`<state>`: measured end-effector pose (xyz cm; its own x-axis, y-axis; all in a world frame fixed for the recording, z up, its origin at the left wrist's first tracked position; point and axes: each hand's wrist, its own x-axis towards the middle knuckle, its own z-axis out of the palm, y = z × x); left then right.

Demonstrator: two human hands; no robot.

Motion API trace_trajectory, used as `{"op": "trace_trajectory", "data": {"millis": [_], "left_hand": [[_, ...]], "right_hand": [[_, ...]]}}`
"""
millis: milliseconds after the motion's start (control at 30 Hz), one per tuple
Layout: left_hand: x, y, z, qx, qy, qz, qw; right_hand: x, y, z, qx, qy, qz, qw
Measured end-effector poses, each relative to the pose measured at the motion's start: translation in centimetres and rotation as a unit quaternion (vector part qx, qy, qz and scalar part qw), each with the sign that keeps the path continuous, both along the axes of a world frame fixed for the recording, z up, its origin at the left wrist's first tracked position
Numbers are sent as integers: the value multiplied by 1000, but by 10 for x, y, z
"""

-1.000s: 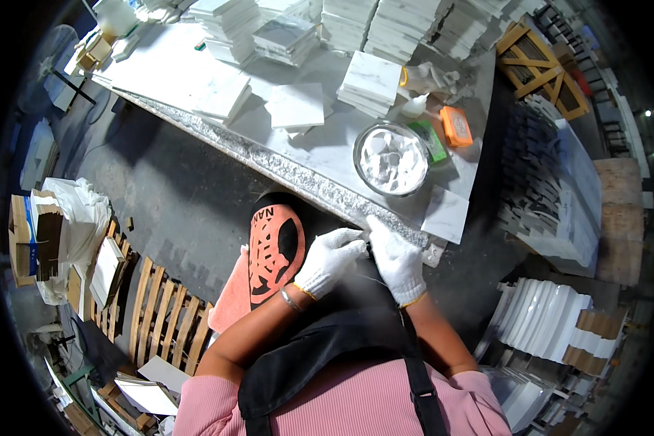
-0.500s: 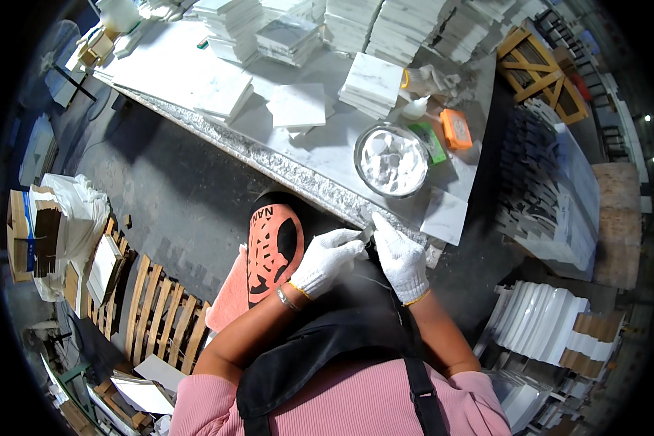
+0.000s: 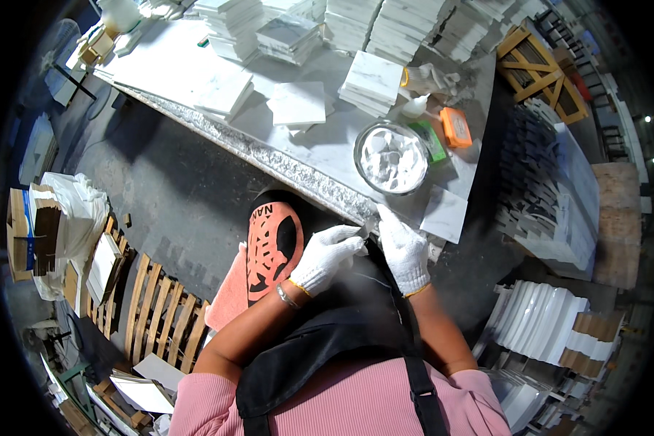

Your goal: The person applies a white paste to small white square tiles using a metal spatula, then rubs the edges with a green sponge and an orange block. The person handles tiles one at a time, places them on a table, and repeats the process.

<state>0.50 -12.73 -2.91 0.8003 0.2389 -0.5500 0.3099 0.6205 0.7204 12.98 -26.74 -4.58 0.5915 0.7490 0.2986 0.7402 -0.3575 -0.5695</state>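
1. a person in a pink top and black apron [image 3: 320,341] is seen from above, both hands in white knit gloves, close together at the near edge of a stone-topped desk [image 3: 305,156].
2. the left hand [image 3: 330,258] is half closed, fingers curled to the right, thumb near the forefinger; whether it grips anything cannot be told.
3. the right hand [image 3: 405,254] is loosely folded, forefinger pointing up toward the desk edge; its hold cannot be told either.
4. a small pale sliver [image 3: 370,227] shows between the fingertips, just off the desk's rough edge; its kind is too small to tell.
5. the sliver could slip and drop to the dark floor, since glove fabric may give a poor grip on something so thin. if its edge is sharp, a careless pinch could cut the glove.
6. a loose marbled tile [image 3: 445,215] lies at the desk corner, seemingly jutting past it, beyond the right hand; an outward knock from that hand could tip it off and chip it.
7. a round bowl of white material [image 3: 355,160] sits near the same edge, beside a green box [image 3: 432,142]; a forward jolt could spill it.
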Motion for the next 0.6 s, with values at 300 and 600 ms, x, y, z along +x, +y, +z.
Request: {"op": "trace_trajectory", "data": {"millis": [300,600], "left_hand": [[-1,0,-17,13,-1,-20,1000],[5,-1,-40,-59,22,-19,998]], "right_hand": [[13,-10,0,-85,60,-62,993],[4,-26,-2,7,388,-99,916]]}}
